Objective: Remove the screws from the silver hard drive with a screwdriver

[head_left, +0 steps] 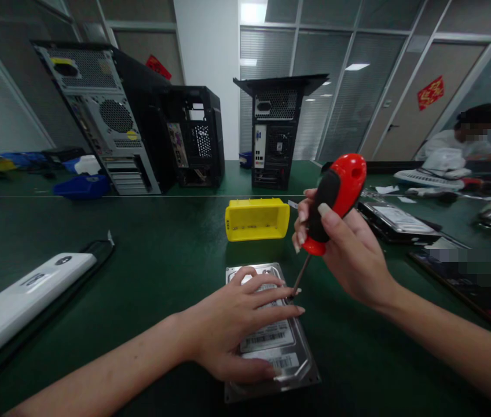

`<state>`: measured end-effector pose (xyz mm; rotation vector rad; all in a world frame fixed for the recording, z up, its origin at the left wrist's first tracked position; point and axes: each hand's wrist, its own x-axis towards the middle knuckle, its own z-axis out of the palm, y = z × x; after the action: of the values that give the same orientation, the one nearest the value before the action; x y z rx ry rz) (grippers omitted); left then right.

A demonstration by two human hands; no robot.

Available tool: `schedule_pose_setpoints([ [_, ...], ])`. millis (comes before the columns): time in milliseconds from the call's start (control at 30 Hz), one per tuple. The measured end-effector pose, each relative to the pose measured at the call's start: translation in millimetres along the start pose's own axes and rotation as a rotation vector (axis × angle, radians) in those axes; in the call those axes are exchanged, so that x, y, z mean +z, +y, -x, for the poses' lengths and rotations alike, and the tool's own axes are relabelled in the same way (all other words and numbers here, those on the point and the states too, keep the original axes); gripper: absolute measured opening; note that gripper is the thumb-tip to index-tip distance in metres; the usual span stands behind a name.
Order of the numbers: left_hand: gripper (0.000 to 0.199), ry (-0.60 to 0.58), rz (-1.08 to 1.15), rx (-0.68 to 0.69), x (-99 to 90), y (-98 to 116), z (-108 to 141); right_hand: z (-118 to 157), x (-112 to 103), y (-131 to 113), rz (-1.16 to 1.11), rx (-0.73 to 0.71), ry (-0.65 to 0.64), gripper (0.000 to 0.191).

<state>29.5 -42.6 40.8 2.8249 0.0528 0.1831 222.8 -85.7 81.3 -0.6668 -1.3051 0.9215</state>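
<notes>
A silver hard drive (267, 341) with printed labels lies on the green table (154, 289). Across its top rests my left hand (245, 318), fingers spread, with the thumb near the lower label. My right hand (341, 243) is wrapped round a red and black screwdriver (341, 191) above the drive's right side. The screwdriver's shaft slants down to the drive's right edge, between the fingertips of my left hand; its very tip is hard to make out. Just beyond the drive stands a yellow bin (257, 223) with small bits in it.
Computer cases (136, 104) (274, 139) stand at the back. On the left lie a white device (32, 295) with a black cable and a blue bin (81, 186). More drives (397, 220) lie at right. A person (466, 136) sits at the far right.
</notes>
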Motion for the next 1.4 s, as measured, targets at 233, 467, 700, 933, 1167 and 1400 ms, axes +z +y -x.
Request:
schedule_pose_setpoints([
  [233,0.072,-0.02,-0.004,-0.019,-0.9,0.6,0.0,-1.8,4.0,-1.4,-0.088,-0.001,-0.057,0.015],
  [467,0.07,0.01,0.011,-0.028,-4.3,4.3,0.9,0.1,1.4,-0.8,-0.021,0.021,-0.011,0.019],
  [700,0.071,-0.004,0.012,-0.019,-2.2,2.6,-0.1,-0.6,0.3,-1.1,-0.042,0.055,-0.055,0.017],
  [933,0.072,0.012,0.006,-0.002,2.0,-0.7,0.0,-2.8,5.7,-5.8,-0.047,0.087,-0.003,0.039],
  [1167,0.07,-0.002,0.013,-0.02,-2.7,2.0,0.3,-0.8,8.0,-5.6,-0.051,0.112,0.01,0.029],
  [1400,0.071,0.011,-0.005,-0.004,-0.6,0.6,-0.1,0.9,6.6,-2.9,-0.141,0.121,-0.06,0.02],
])
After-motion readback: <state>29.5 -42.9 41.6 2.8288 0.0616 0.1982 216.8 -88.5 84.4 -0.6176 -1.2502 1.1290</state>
